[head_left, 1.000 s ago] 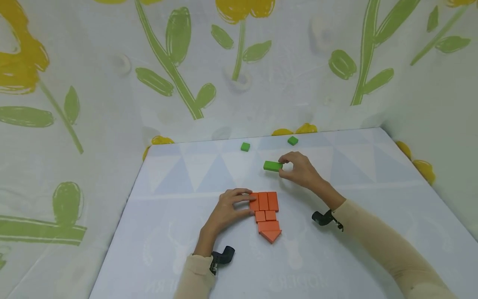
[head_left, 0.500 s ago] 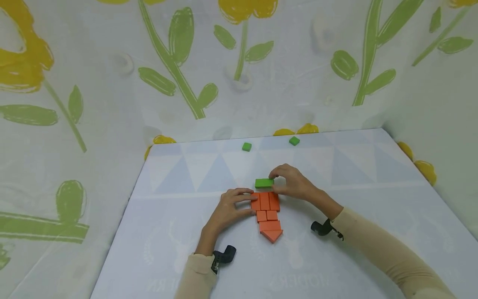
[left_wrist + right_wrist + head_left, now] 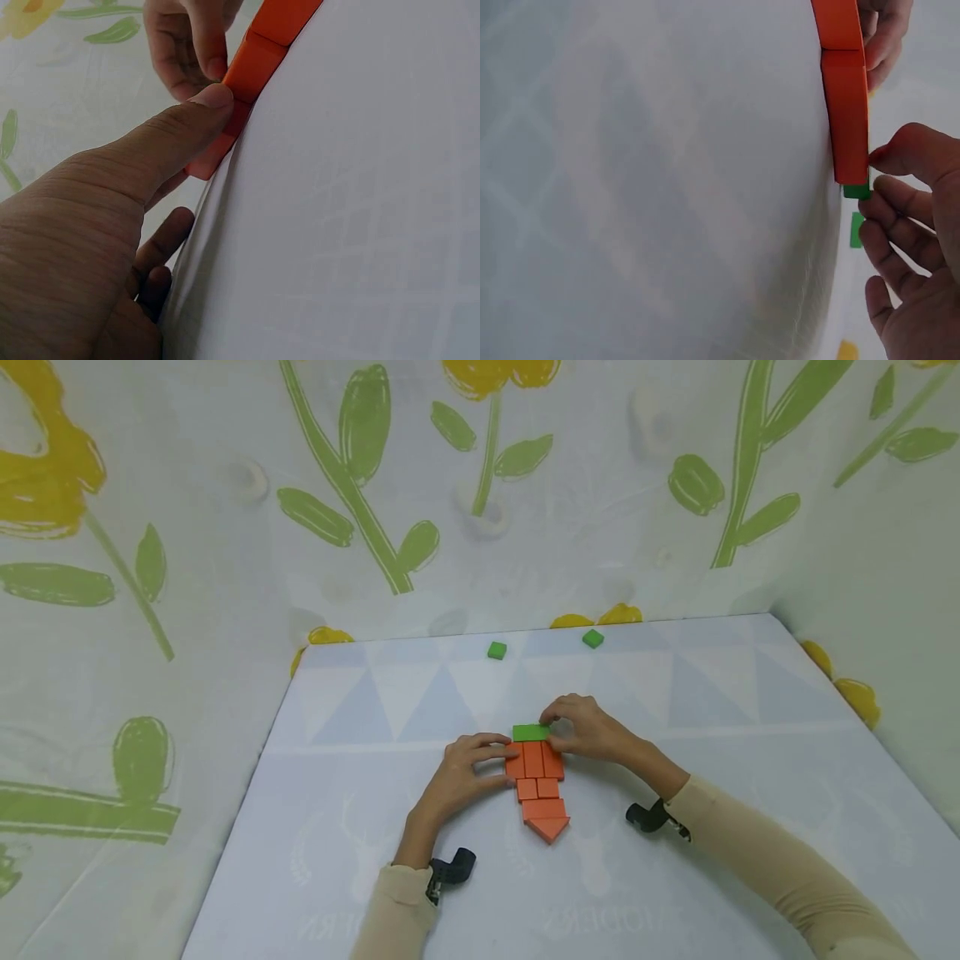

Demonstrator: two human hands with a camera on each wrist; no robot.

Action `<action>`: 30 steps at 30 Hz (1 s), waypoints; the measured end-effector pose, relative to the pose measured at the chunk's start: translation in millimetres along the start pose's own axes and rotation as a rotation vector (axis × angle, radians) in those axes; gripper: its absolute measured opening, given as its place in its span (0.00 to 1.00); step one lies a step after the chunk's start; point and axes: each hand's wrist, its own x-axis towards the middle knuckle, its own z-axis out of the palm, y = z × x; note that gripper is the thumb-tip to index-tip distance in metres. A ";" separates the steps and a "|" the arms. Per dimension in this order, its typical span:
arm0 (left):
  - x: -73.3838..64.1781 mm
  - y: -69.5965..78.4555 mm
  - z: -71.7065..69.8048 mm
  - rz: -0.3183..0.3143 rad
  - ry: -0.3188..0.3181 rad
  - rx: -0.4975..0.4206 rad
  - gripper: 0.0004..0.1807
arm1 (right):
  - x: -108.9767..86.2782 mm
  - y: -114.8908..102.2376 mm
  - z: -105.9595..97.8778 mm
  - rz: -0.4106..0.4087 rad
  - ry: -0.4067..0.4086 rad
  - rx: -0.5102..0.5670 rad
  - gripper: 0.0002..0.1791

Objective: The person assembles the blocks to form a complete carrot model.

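Note:
Orange wooden blocks [image 3: 533,760] lie in a flat figure on the table: three upright rectangles side by side, two small squares, a wide rectangle and a triangle pointing toward me. Along their far edge lies a green rectangular block [image 3: 529,732], its right end pinched between thumb and index of my right hand [image 3: 592,729]. In the right wrist view only a bit of that green block [image 3: 856,191] shows past the orange side. My left hand [image 3: 462,772] holds the leftmost orange rectangle, fingers at its far part and thumb at its near left corner; the thumb [image 3: 214,96] touches the orange side.
Two small green blocks lie near the table's far edge, one left [image 3: 497,650] and one right [image 3: 593,638]. A pale patterned cloth [image 3: 315,827] covers the table. Flower-printed curtains [image 3: 570,543] stand behind and on both sides. Each wrist wears a black camera [image 3: 453,867].
My right hand has brought the green block left and toward me, from behind the figure down to the orange blocks' far edge. The left hand has stayed at the orange blocks.

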 end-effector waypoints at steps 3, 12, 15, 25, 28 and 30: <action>1.0 -0.3 -2.0 -0.001 -0.002 -0.007 0.23 | 2.2 0.7 -2.9 0.012 -0.003 -0.001 0.12; 3.0 -2.1 -9.0 -0.030 -0.014 0.036 0.23 | 24.9 2.5 -16.2 0.046 0.040 -0.025 0.11; 2.8 -3.1 -8.2 -0.024 -0.009 0.021 0.23 | 38.7 2.9 -19.9 0.063 0.063 -0.033 0.11; 0.7 -2.1 -0.4 -0.046 -0.025 -0.006 0.23 | 102.9 10.6 -28.0 0.184 0.122 -0.085 0.17; 0.2 -0.3 0.9 -0.038 -0.017 -0.010 0.23 | 122.4 15.8 -26.7 0.236 0.102 -0.097 0.20; -0.1 1.3 2.2 -0.032 -0.017 -0.010 0.23 | 132.7 19.3 -24.8 0.269 0.078 -0.094 0.21</action>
